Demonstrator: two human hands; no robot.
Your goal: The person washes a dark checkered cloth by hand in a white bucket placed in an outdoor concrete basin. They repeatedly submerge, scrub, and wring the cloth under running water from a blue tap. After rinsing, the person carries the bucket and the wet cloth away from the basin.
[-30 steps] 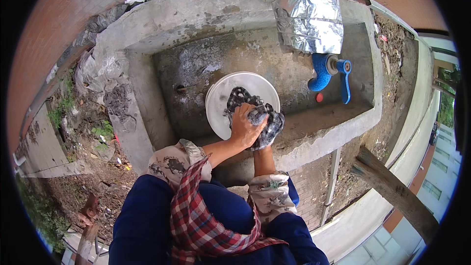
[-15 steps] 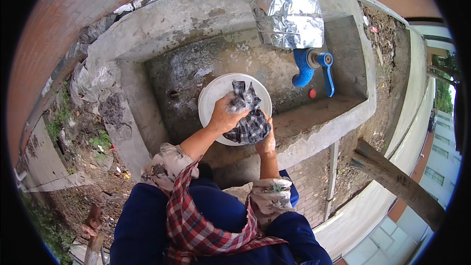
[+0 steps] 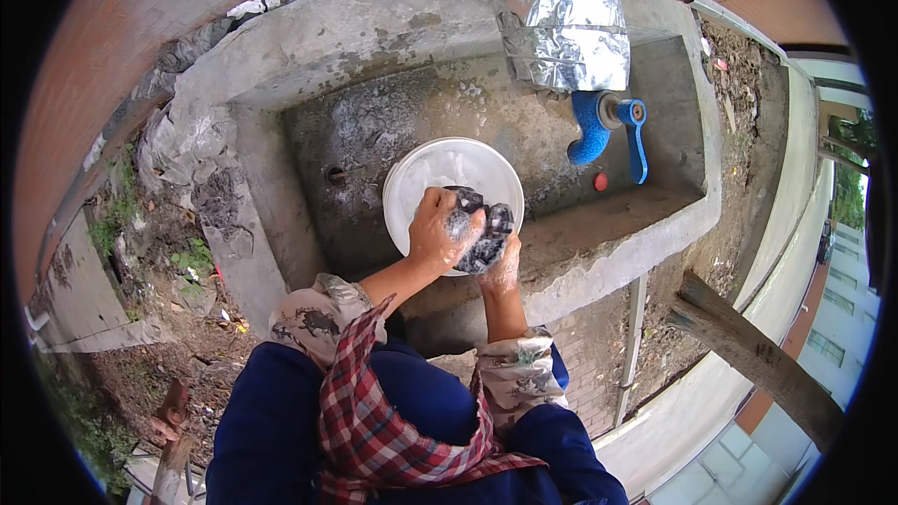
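A wet, soapy black-and-grey checked cloth (image 3: pixel 488 248) is bunched up between my hands, over the near side of a round white bucket (image 3: pixel 405 178). My left hand (image 3: pixel 441 229) is closed on the cloth from the left, with suds on its fingers. From the right, my right hand (image 3: pixel 502 266) grips the lower right part of the same cloth, its fingers partly hidden behind it. Whitish suds cling to the bucket's inside. The bucket stands in a concrete sink (image 3: pixel 327 215).
A blue tap (image 3: pixel 591 131) with a long lever sticks out below a foil-wrapped pipe (image 3: pixel 575 28), right of the bucket. A red round cap (image 3: pixel 600 181) lies on the sink floor. The sink's thick concrete rim (image 3: pixel 617 257) runs close by my right forearm. A wooden post (image 3: pixel 758 355) slants at right.
My hands have drawn together and the cloth is squeezed into a smaller bundle, its upper folds no longer spread over the bucket. The view has shifted slightly.
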